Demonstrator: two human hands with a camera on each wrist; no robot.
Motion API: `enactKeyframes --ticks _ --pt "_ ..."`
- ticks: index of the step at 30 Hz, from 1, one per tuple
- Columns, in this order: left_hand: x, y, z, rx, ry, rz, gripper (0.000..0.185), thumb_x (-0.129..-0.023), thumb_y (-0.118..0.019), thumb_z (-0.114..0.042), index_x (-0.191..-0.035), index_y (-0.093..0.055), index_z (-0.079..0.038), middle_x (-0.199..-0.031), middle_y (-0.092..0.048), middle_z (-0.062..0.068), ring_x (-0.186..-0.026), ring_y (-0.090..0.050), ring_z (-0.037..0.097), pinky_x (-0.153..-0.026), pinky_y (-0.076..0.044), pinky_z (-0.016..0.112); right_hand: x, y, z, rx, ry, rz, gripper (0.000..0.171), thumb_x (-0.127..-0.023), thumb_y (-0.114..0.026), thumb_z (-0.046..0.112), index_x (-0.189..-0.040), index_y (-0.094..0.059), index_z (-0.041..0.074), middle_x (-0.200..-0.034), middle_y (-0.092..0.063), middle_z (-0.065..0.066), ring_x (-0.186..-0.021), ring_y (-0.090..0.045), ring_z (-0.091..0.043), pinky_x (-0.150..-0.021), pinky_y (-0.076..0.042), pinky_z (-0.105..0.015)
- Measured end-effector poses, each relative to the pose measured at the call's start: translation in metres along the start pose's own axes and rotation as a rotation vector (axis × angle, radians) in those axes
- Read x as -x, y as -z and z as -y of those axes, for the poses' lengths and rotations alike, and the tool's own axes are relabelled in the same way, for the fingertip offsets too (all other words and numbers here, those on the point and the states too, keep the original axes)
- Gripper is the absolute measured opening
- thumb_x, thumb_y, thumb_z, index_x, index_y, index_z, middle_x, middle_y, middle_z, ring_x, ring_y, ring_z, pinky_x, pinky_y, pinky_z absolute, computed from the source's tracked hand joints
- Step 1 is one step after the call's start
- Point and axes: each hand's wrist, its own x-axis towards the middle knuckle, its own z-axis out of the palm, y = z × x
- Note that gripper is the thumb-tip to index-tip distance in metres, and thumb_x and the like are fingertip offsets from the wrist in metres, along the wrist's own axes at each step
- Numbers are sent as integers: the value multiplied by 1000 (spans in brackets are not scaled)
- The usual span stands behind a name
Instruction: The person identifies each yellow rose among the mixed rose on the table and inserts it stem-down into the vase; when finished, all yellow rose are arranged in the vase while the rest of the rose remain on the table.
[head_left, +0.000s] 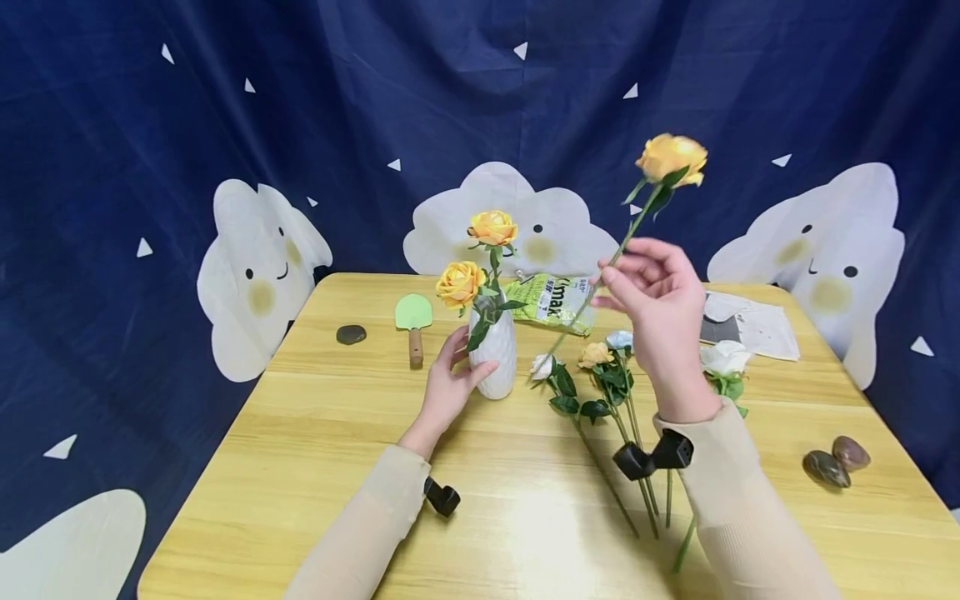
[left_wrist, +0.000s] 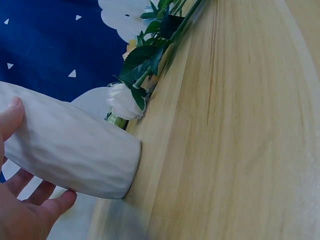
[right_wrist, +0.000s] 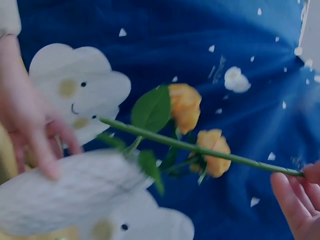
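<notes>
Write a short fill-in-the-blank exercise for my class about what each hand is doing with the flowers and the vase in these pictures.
1. The left hand holds the white ____ on the table.
2. The right hand pinches the stem of an orange ____.
3. The vase already holds ____ orange roses.
4. The green trowel lies to the ____ of the vase in the head view.

Missing words: vase; rose; two; left

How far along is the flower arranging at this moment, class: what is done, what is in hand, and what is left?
Done: two orange roses stand in the white ribbed ceramic vase. In hand: the left hand steadies the vase, while the right hand pinches the stem of a third orange rose, raised above the wooden table. Left: several loose small roses lie on the table beside the vase.
</notes>
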Motion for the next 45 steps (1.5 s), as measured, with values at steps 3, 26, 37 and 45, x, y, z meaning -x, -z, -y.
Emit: enactKeyframes --ticks 3,26,37,45 --pt "0 0 -1 -2 1 4 65 -80 -73 -10 -137 -41 -4 -127 -48 23 -113 -49 39 -90 -45 48 -9 -17 3 -14 91 -49 36 -75 -64 -20 -106 -52 -7 -85 -62 -20 -71 -64 -29 -57 -56 -37" --pt "1 0 -1 -2 13 5 63 -80 -73 -10 -136 -43 -6 -125 -49 21 -111 -50 37 -90 -46 45 -30 -43 -60 377 401 -55 27 -83 -65 -5 -107 -53 -1 -87 -59 -13 -74 -62 -28 -59 -55 -37" --pt "0 0 -1 -1 -7 -1 64 -80 -73 -9 -136 -42 -5 -126 -49 22 -111 -50 37 -90 -46 45 -13 -45 -81 451 256 53 20 -84 -58 -13 -102 -50 -16 -85 -57 -28 -68 -61 -18 -59 -55 -40" --pt "0 0 1 16 0 -2 62 -80 -73 -9 -135 -44 -5 -125 -49 22 -111 -50 38 -89 -46 46 -1 -45 -80 573 150 83 16 -83 -61 -11 -97 -56 -16 -83 -62 -30 -71 -60 -34 -62 -52 -25"
